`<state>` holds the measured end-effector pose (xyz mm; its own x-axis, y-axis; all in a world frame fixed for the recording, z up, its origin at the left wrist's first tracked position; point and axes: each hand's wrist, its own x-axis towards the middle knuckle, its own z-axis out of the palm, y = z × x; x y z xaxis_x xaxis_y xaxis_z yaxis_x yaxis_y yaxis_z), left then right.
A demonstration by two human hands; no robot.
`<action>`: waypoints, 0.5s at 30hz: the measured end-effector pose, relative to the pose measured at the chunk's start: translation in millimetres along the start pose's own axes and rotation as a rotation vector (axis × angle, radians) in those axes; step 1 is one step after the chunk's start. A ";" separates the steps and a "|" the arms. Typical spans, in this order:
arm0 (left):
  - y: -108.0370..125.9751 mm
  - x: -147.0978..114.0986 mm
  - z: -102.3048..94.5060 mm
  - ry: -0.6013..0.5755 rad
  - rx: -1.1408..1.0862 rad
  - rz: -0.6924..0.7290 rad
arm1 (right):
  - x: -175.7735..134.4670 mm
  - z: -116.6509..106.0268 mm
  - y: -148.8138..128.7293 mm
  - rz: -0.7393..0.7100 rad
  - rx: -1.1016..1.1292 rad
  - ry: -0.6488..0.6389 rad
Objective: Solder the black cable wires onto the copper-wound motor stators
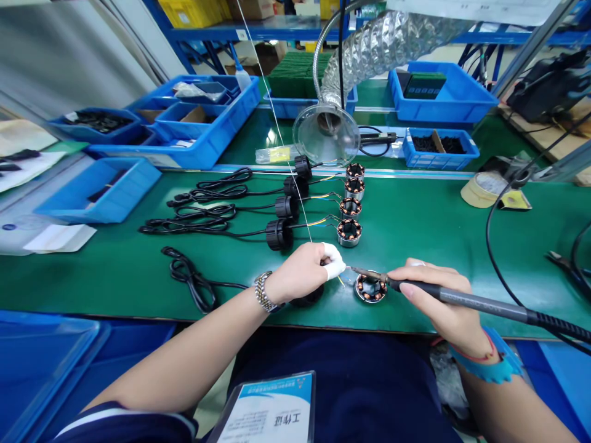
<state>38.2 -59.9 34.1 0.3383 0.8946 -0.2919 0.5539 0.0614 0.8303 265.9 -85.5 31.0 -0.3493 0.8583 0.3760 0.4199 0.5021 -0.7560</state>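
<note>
My right hand point(438, 295) is closed around a soldering iron point(484, 304), whose tip points left over a copper-wound motor stator point(370, 295). My left hand point(307, 267), with white finger cots on, is pinched on a thin solder wire point(278, 126) that runs down from above. The iron's tip nearly meets the left fingertips; whether it touches a lead there is too small to tell. A short yellow wire point(341, 281) sticks out below those fingers. Under my left hand lies a black cap point(308, 296), mostly hidden, with a coiled black cable point(189, 280) to its left.
Behind, several black cables with caps point(279, 235) are wired to stators point(349, 232) in a column. A clear fume hood point(327, 144) on a foil duct point(392, 49) hangs beyond them. Blue bins point(99, 200) stand left and back. Pliers point(566, 264) and a tape roll point(484, 189) lie right.
</note>
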 end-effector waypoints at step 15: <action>-0.6 -0.2 -0.4 0.003 0.000 0.002 | 0.9 -0.9 -0.4 0.031 -0.034 -0.006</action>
<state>37.6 -59.9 33.8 0.3369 0.8962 -0.2886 0.5529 0.0598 0.8311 266.2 -84.9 32.1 -0.3407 0.8728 0.3495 0.4586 0.4788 -0.7486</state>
